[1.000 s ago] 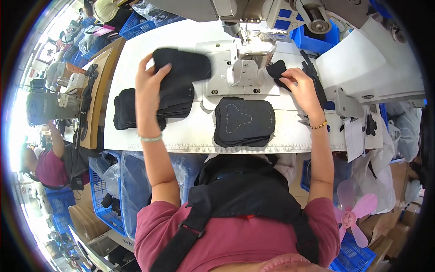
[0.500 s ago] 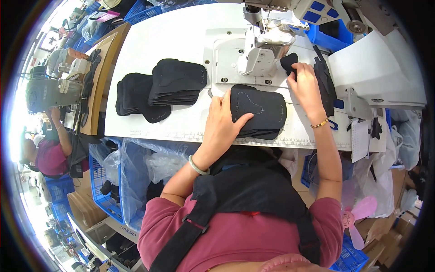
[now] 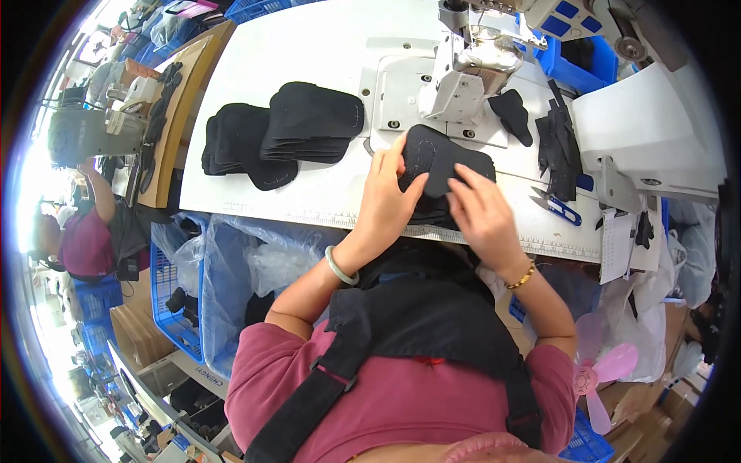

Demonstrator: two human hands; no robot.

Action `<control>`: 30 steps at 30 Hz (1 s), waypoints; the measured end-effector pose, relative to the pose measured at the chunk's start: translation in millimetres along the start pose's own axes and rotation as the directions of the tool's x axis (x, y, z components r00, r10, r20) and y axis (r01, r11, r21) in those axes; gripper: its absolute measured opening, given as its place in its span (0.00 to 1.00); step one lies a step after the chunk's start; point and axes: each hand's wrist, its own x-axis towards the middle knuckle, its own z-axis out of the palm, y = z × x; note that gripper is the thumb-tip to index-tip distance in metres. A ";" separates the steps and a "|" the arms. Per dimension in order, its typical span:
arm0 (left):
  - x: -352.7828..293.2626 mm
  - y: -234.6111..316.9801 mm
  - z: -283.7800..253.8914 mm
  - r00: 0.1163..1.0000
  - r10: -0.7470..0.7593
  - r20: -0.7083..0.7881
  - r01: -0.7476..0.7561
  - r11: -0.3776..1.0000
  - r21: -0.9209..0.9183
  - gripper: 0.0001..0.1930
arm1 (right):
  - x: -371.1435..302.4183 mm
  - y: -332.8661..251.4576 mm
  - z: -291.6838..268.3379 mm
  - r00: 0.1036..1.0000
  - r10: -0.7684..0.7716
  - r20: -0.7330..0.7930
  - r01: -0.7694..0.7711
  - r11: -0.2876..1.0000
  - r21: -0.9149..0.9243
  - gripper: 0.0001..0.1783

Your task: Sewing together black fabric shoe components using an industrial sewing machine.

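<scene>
Just in front of the sewing machine's base lies a stack of black fabric panels [image 3: 477, 160], its top panel marked with a pale dashed outline. My left hand [image 3: 388, 197] grips the left edge of that top panel, thumb on the upper face. On the panel rests a small shaped piece of black fabric [image 3: 442, 171], partly covering the outline. Fingertips of my right hand [image 3: 486, 224] hold its right edge; this hand is slightly blurred. Another small shaped piece [image 3: 511, 117] lies beside the machine head.
Two overlapping piles of black panels [image 3: 316, 119] lie left on the white table [image 3: 324, 197]. The sewing machine [image 3: 463, 85] stands beyond my hands. Blue-handled thread snips [image 3: 562, 208] and black strips [image 3: 559, 139] lie at the right. Behind them is a blue bin [image 3: 579, 58].
My right hand has come from beside the machine head to the panel stack, bringing a small black piece onto it. My left hand stays at the panel's left edge. The view has shifted slightly.
</scene>
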 end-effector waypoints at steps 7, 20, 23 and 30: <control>30.3 3.9 -10.6 0.916 -0.121 0.383 0.371 0.622 -0.689 0.20 | -2.4 5.0 5.7 0.999 -0.027 0.044 0.023 0.995 0.092 0.20; 52.7 37.9 -33.9 0.901 0.079 0.426 0.261 0.685 -0.680 0.18 | 45.5 16.9 -26.5 0.958 -0.148 -0.245 0.179 0.978 0.110 0.16; 52.5 39.6 -35.9 0.917 0.114 0.381 0.191 0.714 -0.673 0.18 | 48.2 16.1 -25.4 0.958 -0.141 -0.249 0.176 0.977 0.123 0.16; 51.3 34.8 -35.9 0.930 0.141 0.340 0.116 0.764 -0.634 0.19 | 48.6 14.1 -21.5 0.956 -0.127 -0.264 0.168 0.976 0.141 0.16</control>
